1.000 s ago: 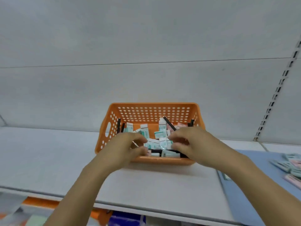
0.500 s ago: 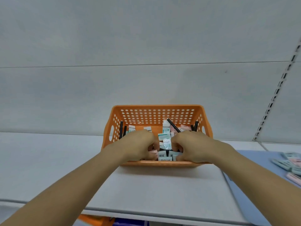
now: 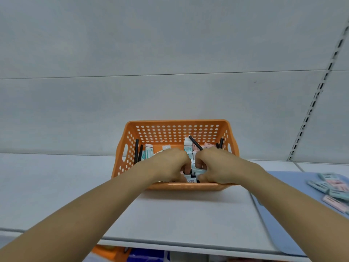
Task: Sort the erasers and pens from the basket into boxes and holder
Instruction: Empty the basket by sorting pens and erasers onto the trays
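Orange basket (image 3: 175, 129) sits on the white shelf (image 3: 56, 182), against the back panel. Both hands are inside it, near side. Left hand (image 3: 168, 165) has fingers curled down among the erasers (image 3: 188, 148); what its grip closes on cannot be told. Right hand (image 3: 217, 165) is likewise curled, its grip appearing to pinch a teal eraser (image 3: 198, 170) between the hands. Black pens (image 3: 136, 150) lean at the far left and right corners. More erasers lie on the blue mat (image 3: 283, 186), right.
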